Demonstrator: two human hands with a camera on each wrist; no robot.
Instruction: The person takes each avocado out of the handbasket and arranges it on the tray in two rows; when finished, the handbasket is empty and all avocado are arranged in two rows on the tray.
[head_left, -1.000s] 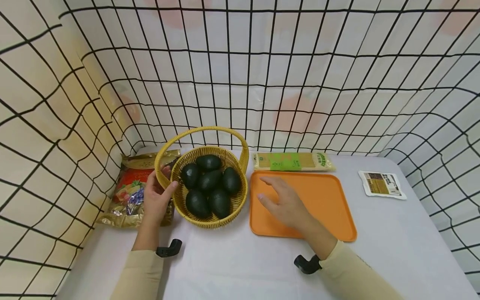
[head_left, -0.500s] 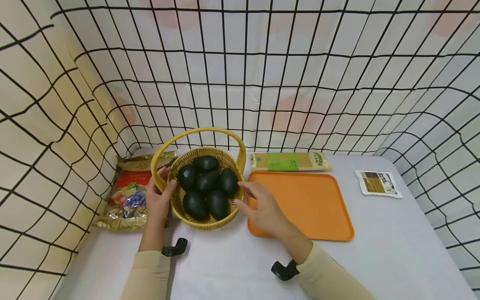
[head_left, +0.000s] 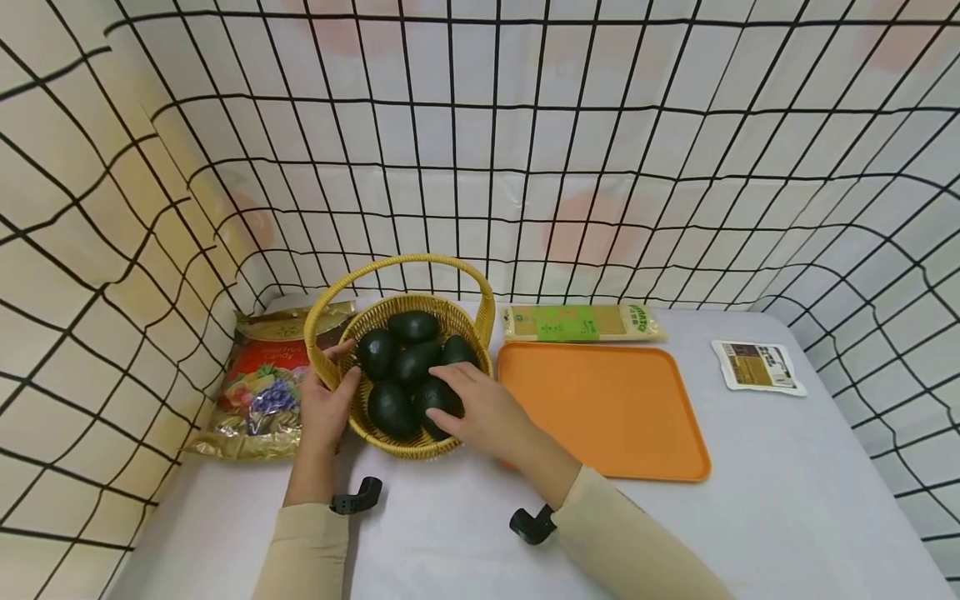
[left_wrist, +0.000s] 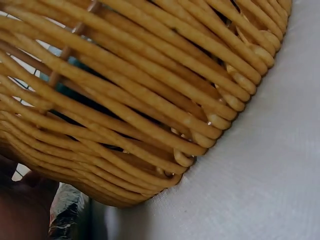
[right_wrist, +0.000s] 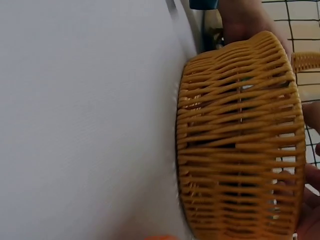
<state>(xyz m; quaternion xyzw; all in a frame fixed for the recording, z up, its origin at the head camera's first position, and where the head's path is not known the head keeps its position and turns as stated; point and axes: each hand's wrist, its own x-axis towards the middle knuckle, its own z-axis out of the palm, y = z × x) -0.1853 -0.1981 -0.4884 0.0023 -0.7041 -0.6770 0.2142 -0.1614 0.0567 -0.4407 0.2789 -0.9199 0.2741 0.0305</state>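
On the white worktop (head_left: pixel 450 533) I see one orange tray (head_left: pixel 622 417) with nothing on it, so no avocado has left the one wicker basket (head_left: pixel 450 315) to its left. My left hand (head_left: pixel 326 408) grips the basket's left rim. My right hand (head_left: pixel 480 412) curls over the near-right avocado (head_left: pixel 437 398), one of six I count.

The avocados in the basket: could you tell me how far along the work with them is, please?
Nothing looks moved out yet: the orange tray lies bare, and all the avocados sit in the basket. In hand: the left hand holds the basket's rim while the right hand rests on the front avocado. Lifting any avocado is left.
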